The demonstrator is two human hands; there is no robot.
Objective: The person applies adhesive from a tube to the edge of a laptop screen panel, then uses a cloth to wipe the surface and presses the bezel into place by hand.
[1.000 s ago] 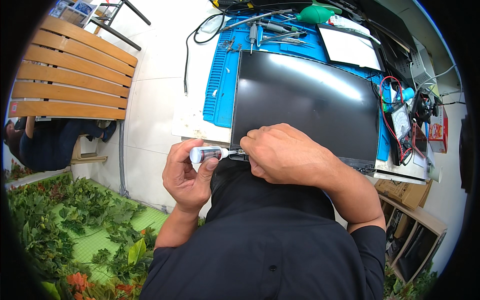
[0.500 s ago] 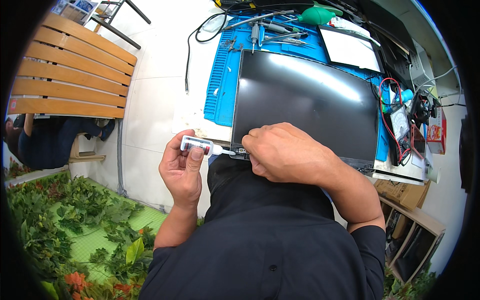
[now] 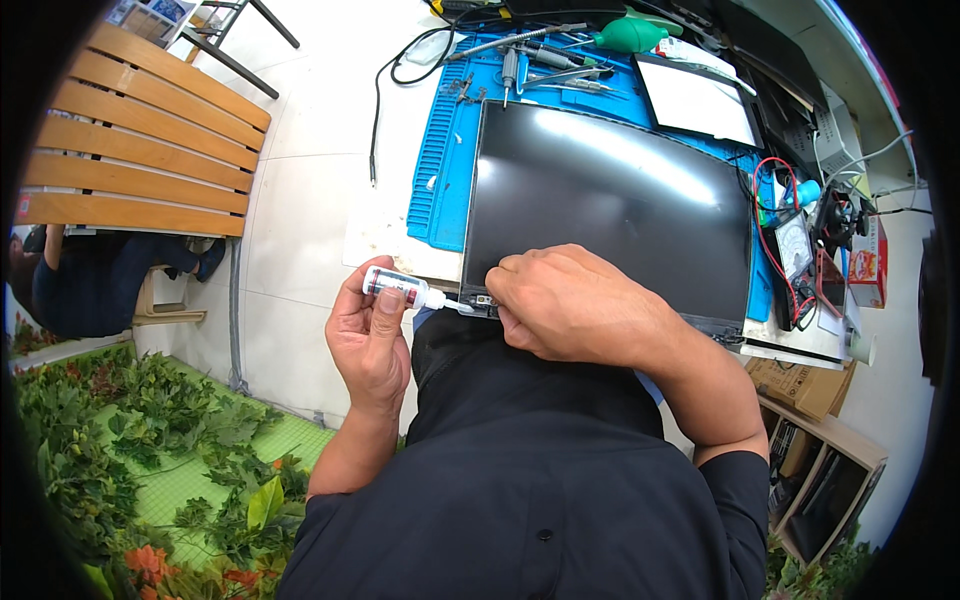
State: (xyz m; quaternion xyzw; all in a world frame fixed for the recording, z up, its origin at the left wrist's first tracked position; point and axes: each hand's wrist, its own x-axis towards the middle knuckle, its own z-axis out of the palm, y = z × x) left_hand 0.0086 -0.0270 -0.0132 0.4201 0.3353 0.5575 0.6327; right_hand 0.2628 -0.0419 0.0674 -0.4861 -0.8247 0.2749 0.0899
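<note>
A dark laptop screen (image 3: 610, 210) lies on the blue work mat, its lower edge towards me. My left hand (image 3: 372, 340) grips a small white glue bottle (image 3: 402, 289) with a dark and red label, held nearly level between thumb and fingers. Its narrow nozzle points right and meets, or almost meets, a small metal hinge (image 3: 484, 300) at the screen's lower left corner. Just beside the hinge, my right hand (image 3: 570, 300) is closed on the screen's lower edge, with curled fingers above and thumb below. What lies under those fingers is hidden.
Screwdrivers and tweezers (image 3: 565, 75) and a green air blower (image 3: 632, 34) lie on the blue mat (image 3: 432, 200) behind the screen. A white panel (image 3: 695, 100), red and black wires (image 3: 765, 190) and a box (image 3: 868, 262) crowd the right. Left are a slatted bench (image 3: 150, 130) and a seated person (image 3: 100, 280).
The glue bottle has turned slightly in my left hand and shifted a touch right, its nozzle still at the hinge. My right hand stays in place.
</note>
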